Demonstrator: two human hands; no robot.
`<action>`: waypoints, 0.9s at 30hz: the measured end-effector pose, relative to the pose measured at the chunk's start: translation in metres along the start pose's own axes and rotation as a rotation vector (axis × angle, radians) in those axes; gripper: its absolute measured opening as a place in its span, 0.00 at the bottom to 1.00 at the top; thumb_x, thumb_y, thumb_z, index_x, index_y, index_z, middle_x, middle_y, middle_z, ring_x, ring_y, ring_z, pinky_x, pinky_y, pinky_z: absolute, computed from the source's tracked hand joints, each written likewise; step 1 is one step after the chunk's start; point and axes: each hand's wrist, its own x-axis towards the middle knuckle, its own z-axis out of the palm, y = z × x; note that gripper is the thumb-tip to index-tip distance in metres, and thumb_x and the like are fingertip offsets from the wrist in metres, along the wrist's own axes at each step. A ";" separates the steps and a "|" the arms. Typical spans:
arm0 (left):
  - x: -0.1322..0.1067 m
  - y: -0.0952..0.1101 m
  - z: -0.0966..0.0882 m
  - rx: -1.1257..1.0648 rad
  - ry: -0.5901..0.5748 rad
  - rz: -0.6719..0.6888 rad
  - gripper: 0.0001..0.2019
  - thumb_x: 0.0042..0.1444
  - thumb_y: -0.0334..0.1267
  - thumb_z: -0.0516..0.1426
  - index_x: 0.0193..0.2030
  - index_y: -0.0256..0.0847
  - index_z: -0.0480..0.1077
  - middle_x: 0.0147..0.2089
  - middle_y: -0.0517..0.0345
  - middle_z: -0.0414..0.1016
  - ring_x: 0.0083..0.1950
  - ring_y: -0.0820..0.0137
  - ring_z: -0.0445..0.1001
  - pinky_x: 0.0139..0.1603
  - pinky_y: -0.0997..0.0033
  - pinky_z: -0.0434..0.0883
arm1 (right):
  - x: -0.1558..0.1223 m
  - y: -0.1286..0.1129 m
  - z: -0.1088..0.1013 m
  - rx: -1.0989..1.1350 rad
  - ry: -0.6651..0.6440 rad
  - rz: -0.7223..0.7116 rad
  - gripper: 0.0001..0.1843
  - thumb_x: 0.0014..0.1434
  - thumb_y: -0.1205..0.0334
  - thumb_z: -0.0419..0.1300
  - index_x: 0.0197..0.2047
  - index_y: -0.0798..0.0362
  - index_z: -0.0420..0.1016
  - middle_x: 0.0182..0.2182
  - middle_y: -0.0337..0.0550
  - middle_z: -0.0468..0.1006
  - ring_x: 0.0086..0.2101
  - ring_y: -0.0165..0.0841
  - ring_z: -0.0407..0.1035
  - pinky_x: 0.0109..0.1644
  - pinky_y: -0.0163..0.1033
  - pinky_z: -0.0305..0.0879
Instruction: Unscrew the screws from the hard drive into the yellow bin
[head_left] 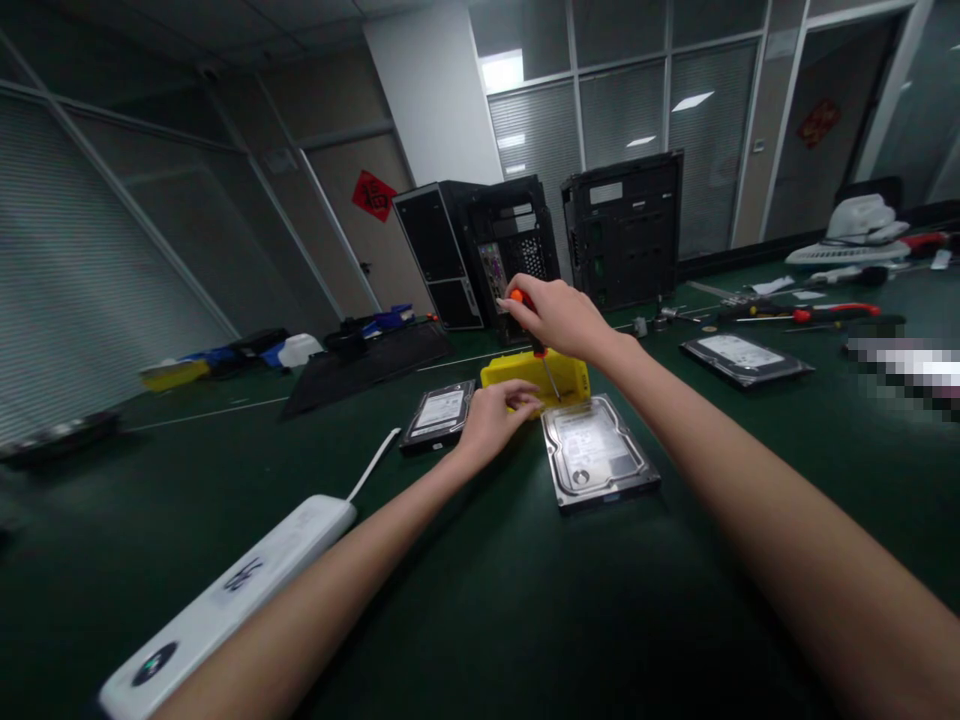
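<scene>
My right hand (559,312) is closed round the handle of a screwdriver (551,378) with an orange and black grip. Its thin shaft slants down, the tip close to the far edge of a silver hard drive (596,455) and the inside of a yellow bin (495,372). In front of the bin, my left hand (495,420) has its thumb and fingers drawn together; whatever they hold, if anything, is too small to make out. A second hard drive (439,415) with a white label lies just left of that hand.
A white power strip (232,600) lies at front left. Another hard drive (742,357) rests to the right, near pliers (802,313). Computer cases (439,255) stand behind, beside a black mat (367,365).
</scene>
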 end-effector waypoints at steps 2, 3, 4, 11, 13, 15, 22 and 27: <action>0.000 0.002 0.000 -0.042 -0.023 -0.010 0.11 0.52 0.35 0.58 0.43 0.39 0.73 0.33 0.57 0.79 0.33 0.70 0.76 0.37 0.73 0.72 | 0.000 0.000 0.000 0.007 -0.003 -0.002 0.23 0.62 0.46 0.40 0.45 0.51 0.67 0.33 0.49 0.76 0.34 0.39 0.70 0.34 0.38 0.58; 0.000 0.002 0.000 -0.052 -0.034 -0.010 0.11 0.52 0.35 0.58 0.43 0.38 0.73 0.33 0.57 0.79 0.32 0.70 0.76 0.36 0.73 0.72 | 0.000 0.001 0.001 0.012 -0.003 0.000 0.22 0.62 0.46 0.41 0.45 0.51 0.67 0.33 0.49 0.76 0.34 0.39 0.70 0.34 0.38 0.58; -0.001 0.002 0.000 -0.056 -0.043 -0.009 0.11 0.52 0.35 0.58 0.43 0.38 0.73 0.33 0.56 0.79 0.32 0.71 0.76 0.36 0.73 0.72 | 0.000 0.001 0.001 0.015 0.000 0.002 0.22 0.62 0.47 0.41 0.45 0.51 0.67 0.33 0.48 0.76 0.34 0.39 0.70 0.34 0.38 0.58; -0.004 -0.002 0.003 0.013 -0.006 0.022 0.11 0.52 0.35 0.58 0.43 0.40 0.73 0.35 0.57 0.79 0.34 0.70 0.76 0.37 0.72 0.70 | 0.000 -0.001 0.002 0.032 -0.022 0.020 0.22 0.62 0.46 0.42 0.45 0.52 0.68 0.33 0.48 0.76 0.34 0.39 0.70 0.35 0.38 0.58; -0.004 -0.001 0.004 0.032 0.002 0.031 0.10 0.52 0.35 0.58 0.42 0.40 0.73 0.35 0.58 0.79 0.34 0.69 0.76 0.37 0.71 0.70 | 0.000 -0.001 0.002 0.033 -0.032 0.022 0.23 0.62 0.46 0.42 0.46 0.51 0.68 0.33 0.48 0.76 0.34 0.39 0.70 0.35 0.38 0.58; -0.004 0.000 0.005 0.043 0.007 0.035 0.10 0.52 0.35 0.58 0.42 0.41 0.73 0.35 0.58 0.79 0.34 0.69 0.76 0.37 0.71 0.71 | 0.000 -0.001 0.002 0.031 -0.029 0.016 0.23 0.62 0.45 0.42 0.46 0.51 0.68 0.33 0.48 0.76 0.34 0.39 0.70 0.35 0.38 0.58; -0.006 -0.004 0.006 0.069 0.024 0.045 0.10 0.53 0.33 0.57 0.43 0.41 0.73 0.36 0.57 0.79 0.37 0.68 0.76 0.38 0.71 0.70 | -0.001 0.000 0.004 0.019 -0.041 0.013 0.22 0.62 0.45 0.43 0.46 0.51 0.68 0.33 0.49 0.76 0.34 0.39 0.70 0.34 0.38 0.58; -0.007 -0.006 0.009 0.056 0.020 0.042 0.10 0.54 0.33 0.57 0.44 0.41 0.73 0.37 0.56 0.79 0.38 0.68 0.76 0.38 0.70 0.71 | 0.000 0.000 0.005 0.025 -0.036 0.008 0.23 0.61 0.45 0.43 0.45 0.51 0.68 0.33 0.49 0.75 0.34 0.39 0.70 0.34 0.38 0.58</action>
